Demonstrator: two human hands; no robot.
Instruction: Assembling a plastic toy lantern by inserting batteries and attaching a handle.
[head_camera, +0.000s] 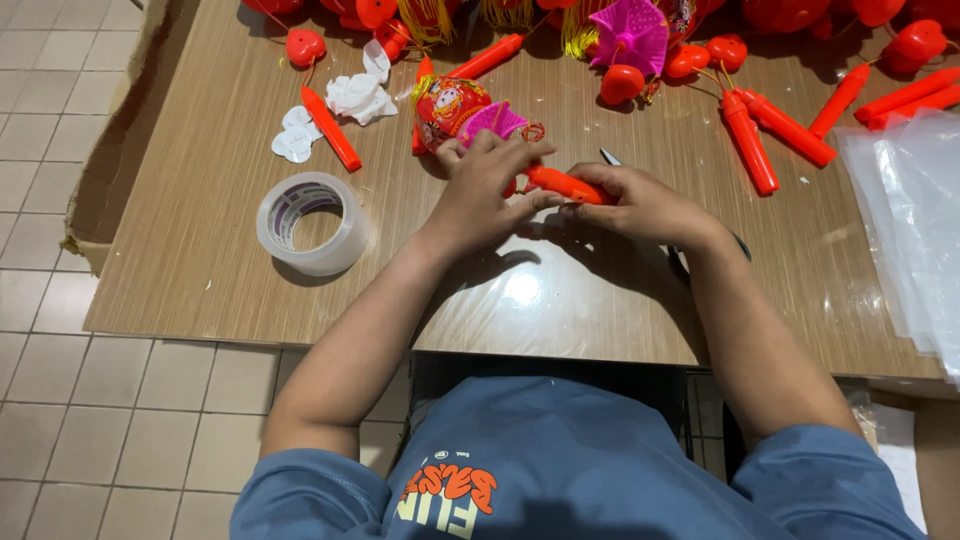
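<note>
**Both your hands on one orange-red plastic handle at the table's middle**

Your left hand and right hand meet over the wooden table, just in front of you. Between them lies an orange-red plastic handle, a short stick shape, lying roughly level. Your right hand's fingers are closed round its right end; your left hand's fingertips press against its left end, with the thumb underneath. Both grips are clamped on that same stick.

Just behind your left hand, touching its knuckles, sits a small toy lantern with a red printed body and a pink pleated part. A dark pair of scissors lies partly hidden under your right wrist, one tip showing beyond your fingers.

To your left, well apart from the hands, stands a roll of clear packing tape. Beyond it lie a loose red stick and some white plastic pieces. To your right, more red sticks lie scattered, and a stack of clear plastic bags covers the table's right edge. Along the far edge sit red heart-shaped pieces and a pink pleated lantern.
</note>
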